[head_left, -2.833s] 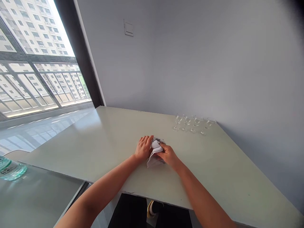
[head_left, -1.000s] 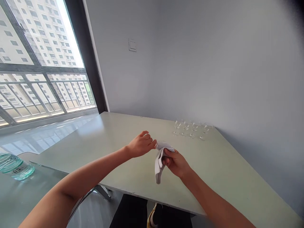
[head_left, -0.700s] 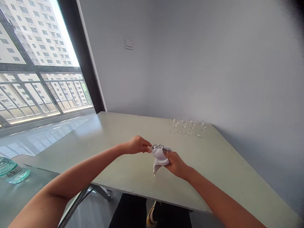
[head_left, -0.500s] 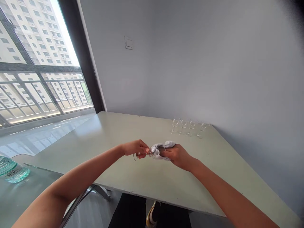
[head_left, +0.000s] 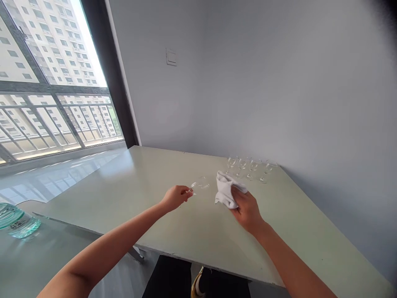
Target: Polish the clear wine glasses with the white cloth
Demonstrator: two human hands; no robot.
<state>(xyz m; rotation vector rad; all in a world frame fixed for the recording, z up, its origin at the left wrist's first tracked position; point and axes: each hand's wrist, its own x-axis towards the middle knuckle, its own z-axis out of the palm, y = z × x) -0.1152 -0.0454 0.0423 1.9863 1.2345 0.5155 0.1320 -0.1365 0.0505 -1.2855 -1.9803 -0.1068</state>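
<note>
My left hand (head_left: 177, 198) is closed on the stem of a clear wine glass (head_left: 200, 183). The glass is held tilted above the table, its bowl pointing right. In my right hand (head_left: 246, 209) is a bunched white cloth (head_left: 226, 190), gripped between thumb and fingers. A gap separates the cloth from the glass. Beyond the cloth, several stemmed glasses (head_left: 253, 167) stand upright in a row near the wall.
The pale table (head_left: 198, 244) fills the middle of the view and meets the grey wall (head_left: 279, 82). At the left, a large clear bottle (head_left: 20, 221) lies on a glass-topped surface (head_left: 62, 236). A window (head_left: 56, 120) is on the left.
The cloth has come out of the glass bowl, and my right hand has moved right with it. My left hand still holds the glass, now more visible.
</note>
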